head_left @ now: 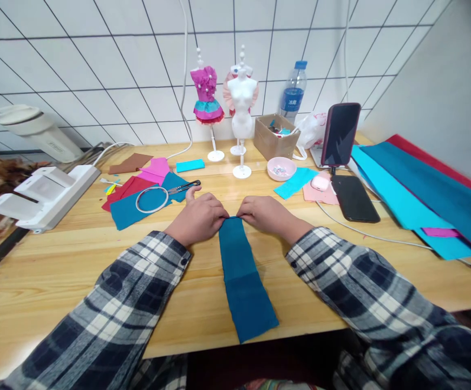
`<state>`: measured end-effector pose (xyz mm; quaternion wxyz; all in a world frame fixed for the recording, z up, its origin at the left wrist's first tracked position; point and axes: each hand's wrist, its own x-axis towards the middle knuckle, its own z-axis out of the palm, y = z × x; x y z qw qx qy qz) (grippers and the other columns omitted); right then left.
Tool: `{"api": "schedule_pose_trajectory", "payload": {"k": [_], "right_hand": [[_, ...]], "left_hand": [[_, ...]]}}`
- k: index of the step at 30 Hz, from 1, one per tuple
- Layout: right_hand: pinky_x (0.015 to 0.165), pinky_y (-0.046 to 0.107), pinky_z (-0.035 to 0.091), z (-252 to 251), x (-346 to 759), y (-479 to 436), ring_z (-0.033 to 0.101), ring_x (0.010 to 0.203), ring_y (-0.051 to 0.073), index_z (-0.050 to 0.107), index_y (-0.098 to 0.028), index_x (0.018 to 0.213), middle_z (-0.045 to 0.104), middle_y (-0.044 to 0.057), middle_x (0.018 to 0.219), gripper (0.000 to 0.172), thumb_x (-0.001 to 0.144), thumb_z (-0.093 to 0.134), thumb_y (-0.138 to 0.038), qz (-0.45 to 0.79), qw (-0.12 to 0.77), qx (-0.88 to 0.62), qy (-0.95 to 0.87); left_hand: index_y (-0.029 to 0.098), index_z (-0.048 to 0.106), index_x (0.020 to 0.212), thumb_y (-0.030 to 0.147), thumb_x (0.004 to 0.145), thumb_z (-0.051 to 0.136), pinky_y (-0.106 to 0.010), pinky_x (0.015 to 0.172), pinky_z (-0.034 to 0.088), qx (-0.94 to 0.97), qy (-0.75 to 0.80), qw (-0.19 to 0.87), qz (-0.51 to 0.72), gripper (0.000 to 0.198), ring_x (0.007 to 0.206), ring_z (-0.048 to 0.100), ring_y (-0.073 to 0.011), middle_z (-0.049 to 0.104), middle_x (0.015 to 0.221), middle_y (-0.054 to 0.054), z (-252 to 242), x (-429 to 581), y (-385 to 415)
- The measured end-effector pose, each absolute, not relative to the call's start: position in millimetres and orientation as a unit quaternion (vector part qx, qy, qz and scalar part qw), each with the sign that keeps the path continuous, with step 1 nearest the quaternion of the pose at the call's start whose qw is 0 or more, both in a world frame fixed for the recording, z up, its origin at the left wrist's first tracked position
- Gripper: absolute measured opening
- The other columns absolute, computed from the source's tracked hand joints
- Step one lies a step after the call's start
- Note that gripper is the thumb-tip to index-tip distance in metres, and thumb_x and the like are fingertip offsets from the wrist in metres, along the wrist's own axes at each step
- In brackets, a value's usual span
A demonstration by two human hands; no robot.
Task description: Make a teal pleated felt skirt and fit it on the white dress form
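Observation:
A long teal felt strip (243, 279) lies on the wooden table (57, 271), running from my hands to the front edge. My left hand (198, 216) pinches the strip's far left corner, fingers closed. My right hand (266, 215) pinches the far right corner in the same way. Both sleeves are checked black and white. A bare white mannequin (241, 103) stands just beyond my hands. To its left stands a second mannequin in a pink and teal dress (206, 96).
Felt scraps, a white ring (151, 199) and snips (184, 187) lie at the left. A white machine (44, 195) sits at the far left. A cardboard box (275, 136), pink bowl (281, 168), water bottle (293, 92), two phones (353, 197) and large felt sheets (426, 189) fill the right.

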<state>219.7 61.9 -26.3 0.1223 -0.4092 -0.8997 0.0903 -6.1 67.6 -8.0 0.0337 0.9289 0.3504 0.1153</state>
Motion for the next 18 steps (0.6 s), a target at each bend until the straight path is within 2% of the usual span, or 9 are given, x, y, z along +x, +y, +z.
{"api": "schedule_pose_trajectory", "payload": {"k": [3,6,8,11,14,16,18], "right_hand": [[0.063,0.03,0.034,-16.7,219.8,57.0,0.065,0.085,0.019,0.076,-0.021,0.101,0.072,0.007,0.104,0.028,0.096,0.048,-0.022,0.052,0.06,-0.397,-0.914],[0.062,0.03,0.034,-10.8,222.3,53.6,0.066,0.086,0.02,0.077,-0.023,0.101,0.072,0.006,0.11,0.03,0.092,0.049,-0.018,0.051,0.033,-0.405,-0.912],[0.067,0.03,0.038,-11.2,223.6,53.5,0.067,0.093,0.021,0.076,-0.025,0.106,0.072,0.004,0.115,0.032,0.089,0.05,-0.017,0.072,0.054,-0.425,-0.901],[0.075,0.03,0.041,-15.4,221.2,56.1,0.065,0.101,0.021,0.073,-0.024,0.115,0.073,0.004,0.116,0.035,0.09,0.049,-0.018,0.102,0.131,-0.494,-0.853],[0.07,0.029,0.04,-18.8,213.3,58.8,0.065,0.091,0.019,0.075,-0.024,0.102,0.075,0.003,0.1,0.024,0.091,0.054,-0.03,0.145,0.175,-0.551,-0.803],[0.064,0.028,0.037,-19.3,208.0,59.6,0.064,0.084,0.017,0.075,-0.025,0.089,0.074,0.001,0.091,0.017,0.087,0.062,-0.036,0.175,0.17,-0.562,-0.79],[0.061,0.027,0.034,-19.0,204.9,59.8,0.062,0.08,0.016,0.074,-0.026,0.085,0.074,-0.001,0.089,0.012,0.084,0.066,-0.035,0.191,0.151,-0.569,-0.785]], "left_hand": [[0.028,0.076,0.088,0.014,0.085,0.05,-0.06,0.108,0.018,0.943,0.319,-0.003,0.095,0.03,0.095,0.057,-0.0251,0.074,0.086,-0.003,-4.6,-5.4,63.3],[0.027,0.074,0.084,0.008,0.082,0.049,-0.061,0.11,0.017,0.95,0.301,-0.044,0.064,0.031,0.094,0.056,-0.0254,0.072,0.081,-0.003,-0.7,-3.3,58.4],[0.026,0.072,0.082,0.007,0.081,0.05,-0.061,0.11,0.017,0.951,0.296,-0.07,0.046,0.03,0.094,0.056,-0.0256,0.071,0.08,-0.004,0.9,-1.9,56.2],[0.026,0.072,0.082,0.007,0.081,0.049,-0.062,0.11,0.018,0.951,0.292,-0.096,0.033,0.03,0.094,0.055,-0.0257,0.071,0.081,-0.004,1.2,-0.5,54.6],[0.026,0.072,0.081,0.006,0.082,0.048,-0.061,0.111,0.019,0.951,0.291,-0.098,0.041,0.031,0.094,0.056,-0.0256,0.071,0.08,-0.004,0.7,-0.2,54.1],[0.026,0.073,0.08,0.006,0.08,0.049,-0.061,0.111,0.019,0.951,0.294,-0.079,0.054,0.032,0.094,0.057,-0.0258,0.071,0.078,-0.005,0.6,-0.7,54.0],[0.027,0.075,0.082,0.009,0.08,0.051,-0.061,0.11,0.021,0.949,0.304,-0.042,0.067,0.03,0.094,0.059,-0.0264,0.072,0.078,-0.005,0.3,-1.3,54.7]]}}
